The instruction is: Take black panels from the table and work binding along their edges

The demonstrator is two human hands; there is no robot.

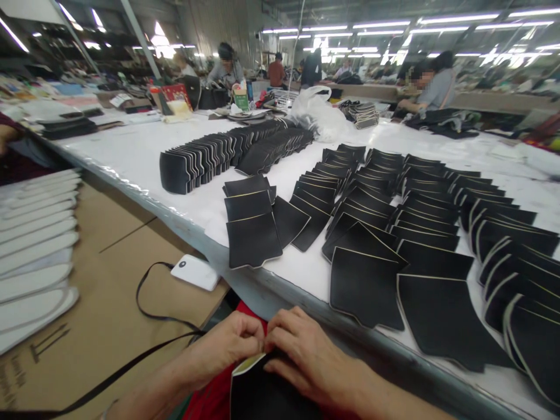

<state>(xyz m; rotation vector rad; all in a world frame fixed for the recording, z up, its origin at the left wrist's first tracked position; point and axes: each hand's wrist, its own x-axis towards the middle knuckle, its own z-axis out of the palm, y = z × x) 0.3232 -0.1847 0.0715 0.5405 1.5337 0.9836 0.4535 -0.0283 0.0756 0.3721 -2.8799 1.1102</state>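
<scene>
Both hands, L hand (227,345) & R hand (301,350), on matte black panel (262,394) w/ pale edge.

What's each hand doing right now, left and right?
Left hand: fingers pinched shut on the top edge of the black piece in the lap.
Right hand: fingers curled, pressing on the same black piece; a full grip cannot be told.

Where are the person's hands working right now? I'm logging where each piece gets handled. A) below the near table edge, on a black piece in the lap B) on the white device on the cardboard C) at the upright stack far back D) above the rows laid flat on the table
A: both the left hand and the right hand pinch the top edge of a black piece below the table edge, apart from the rows.
</scene>
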